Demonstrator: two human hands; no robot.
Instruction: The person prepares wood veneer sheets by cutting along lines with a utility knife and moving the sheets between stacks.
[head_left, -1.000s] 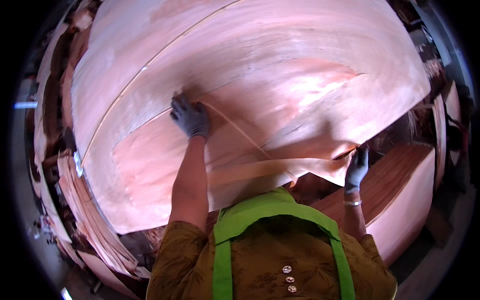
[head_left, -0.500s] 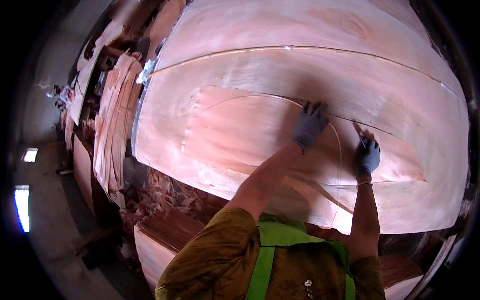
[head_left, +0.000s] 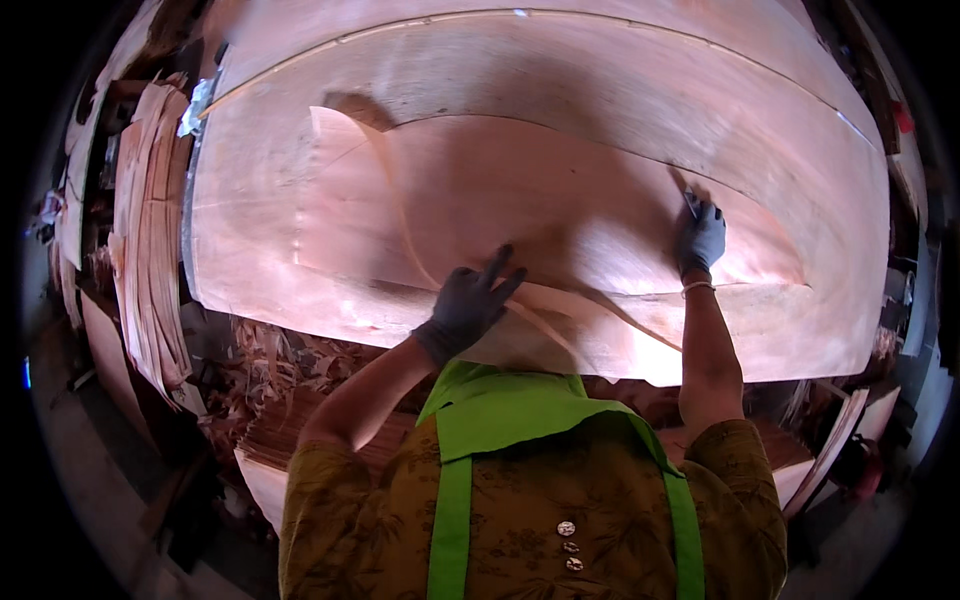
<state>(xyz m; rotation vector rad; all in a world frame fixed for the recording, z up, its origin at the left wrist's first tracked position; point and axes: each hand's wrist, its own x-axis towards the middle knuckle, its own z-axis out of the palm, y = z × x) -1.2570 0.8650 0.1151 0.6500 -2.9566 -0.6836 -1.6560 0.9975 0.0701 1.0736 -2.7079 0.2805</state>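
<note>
A large pale pink wood veneer sheet [head_left: 250, 215] lies before me, with a smaller, pinker veneer piece [head_left: 500, 190] on it. My left hand [head_left: 465, 308], in a dark grey glove, is over the near edge of this piece, fingers spread and apparently holding nothing. Beside it a thin curled veneer strip [head_left: 402, 215] runs from the piece's far left corner toward me. My right hand [head_left: 703, 238], gloved alike, is closed near the right end of the piece. A small dark pointed tool, seemingly a knife [head_left: 691, 203], sticks out from its fingers; its handle is hidden.
A long thin bamboo-like rod [head_left: 430, 20] lies across the far part of the sheet. Stacked veneer [head_left: 150, 230] stands at left, with torn scraps [head_left: 270, 370] below the sheet's near left edge. Another veneer stack [head_left: 300, 430] sits close to my left arm.
My left hand has drawn back toward me and to the left from the middle of the piece. The thin strip now curls further left. The right hand still grips the tool.
</note>
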